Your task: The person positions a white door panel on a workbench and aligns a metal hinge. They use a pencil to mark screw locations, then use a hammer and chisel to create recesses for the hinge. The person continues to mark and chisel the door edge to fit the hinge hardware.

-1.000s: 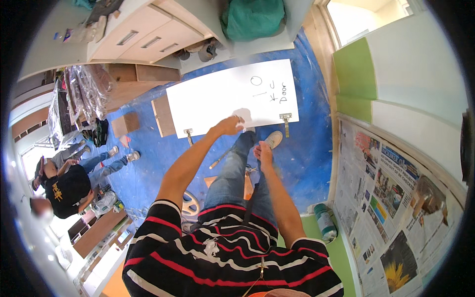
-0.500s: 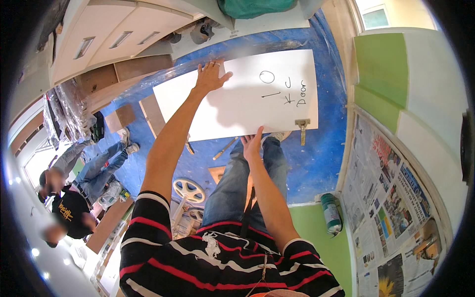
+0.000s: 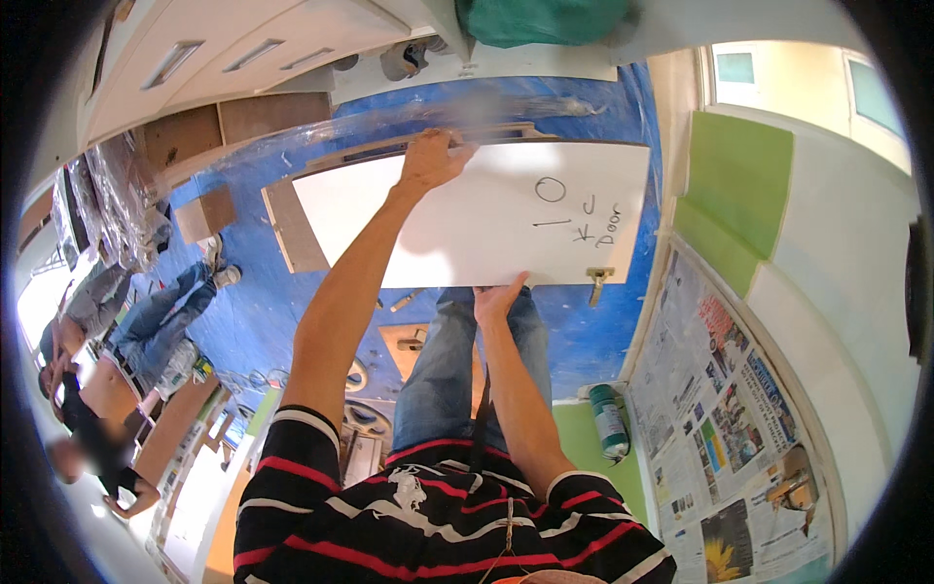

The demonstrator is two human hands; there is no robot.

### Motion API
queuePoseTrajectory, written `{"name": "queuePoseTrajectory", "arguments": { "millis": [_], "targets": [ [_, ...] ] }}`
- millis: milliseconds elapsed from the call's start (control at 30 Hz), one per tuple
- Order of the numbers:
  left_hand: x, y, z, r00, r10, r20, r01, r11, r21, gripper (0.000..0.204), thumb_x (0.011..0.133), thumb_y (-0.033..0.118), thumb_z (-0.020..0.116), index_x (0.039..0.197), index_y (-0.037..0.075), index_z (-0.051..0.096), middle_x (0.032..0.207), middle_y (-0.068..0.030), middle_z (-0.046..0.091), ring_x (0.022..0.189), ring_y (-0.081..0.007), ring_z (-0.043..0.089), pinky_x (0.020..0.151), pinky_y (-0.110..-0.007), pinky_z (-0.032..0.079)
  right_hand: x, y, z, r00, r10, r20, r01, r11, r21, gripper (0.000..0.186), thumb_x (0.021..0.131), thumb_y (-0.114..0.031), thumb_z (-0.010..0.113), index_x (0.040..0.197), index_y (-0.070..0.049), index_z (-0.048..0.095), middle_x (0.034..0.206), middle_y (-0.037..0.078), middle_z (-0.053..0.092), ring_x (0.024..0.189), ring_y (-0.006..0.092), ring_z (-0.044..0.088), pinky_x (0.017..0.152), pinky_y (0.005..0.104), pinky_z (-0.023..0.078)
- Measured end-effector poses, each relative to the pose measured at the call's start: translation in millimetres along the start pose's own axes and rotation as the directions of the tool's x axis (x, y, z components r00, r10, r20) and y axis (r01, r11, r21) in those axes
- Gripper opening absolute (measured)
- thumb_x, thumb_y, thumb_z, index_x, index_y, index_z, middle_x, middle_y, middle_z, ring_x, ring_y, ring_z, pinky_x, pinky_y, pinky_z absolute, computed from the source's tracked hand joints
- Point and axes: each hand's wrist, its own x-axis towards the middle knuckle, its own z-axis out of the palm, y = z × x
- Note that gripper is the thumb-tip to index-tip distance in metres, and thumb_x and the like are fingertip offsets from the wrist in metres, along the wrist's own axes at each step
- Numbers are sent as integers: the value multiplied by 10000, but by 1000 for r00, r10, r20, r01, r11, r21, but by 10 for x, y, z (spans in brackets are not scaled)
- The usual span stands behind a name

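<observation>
A white cabinet door panel (image 3: 457,234) with black handwriting lies across in front of me. My left hand (image 3: 431,162) is closed over its far edge, with the fingertips hidden behind that edge. At the near edge my right hand (image 3: 499,299) grips the panel, thumb on top and fingers underneath, mostly out of sight. A metal hinge (image 3: 600,274) sticks out from the near right corner. Under the panel a brown wooden board (image 3: 292,232) shows at the left, and more wood shows beyond the far edge.
Blue plastic sheeting (image 3: 584,336) covers the floor. White cabinets with drawers (image 3: 209,63) stand at the far left. Two people (image 3: 112,380) are at the left. A green cylinder (image 3: 609,426) and a newspaper-covered surface (image 3: 700,389) are at the right.
The panel has shifted right and nearer to me, uncovering wood beneath. My left hand, which lay spread on it, now curls over its far edge. The people at the left have moved.
</observation>
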Motion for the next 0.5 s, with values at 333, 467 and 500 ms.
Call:
{"name": "queuePoseTrajectory", "arguments": {
  "millis": [333,467,500],
  "targets": [
    [-407,906,-309,974,-6,-225,-56,962,-269,498,914,495,689,999,4,717,971,-220,719,976,-410,682,899,-486,526,-497,-1383,104,986,-159,60,169,948,-269,964,889,-889,332,1626,-273,260,1688,23,255,1547,304,202,1190,608,185],
    [-665,1290,-339,930,-81,-359,-39,948,-315,491,898,489,712,1029,16,712,972,-213,722,992,-401,683,874,-477,531,-666,-2093,247,959,-196,205,264,881,-392,915,932,-852,298,1630,-264,250,1693,47,247,1548,306,212,1200,586,197],
    [-741,1372,-333,923,-109,-368,-25,939,-342,487,898,490,713,1033,22,710,965,-212,722,994,-400,682,869,-475,530,-709,-2271,273,941,-220,256,313,854,-417,902,945,-835,306,1630,-251,250,1690,55,251,1543,308,227,1204,578,203]
  ]
}}
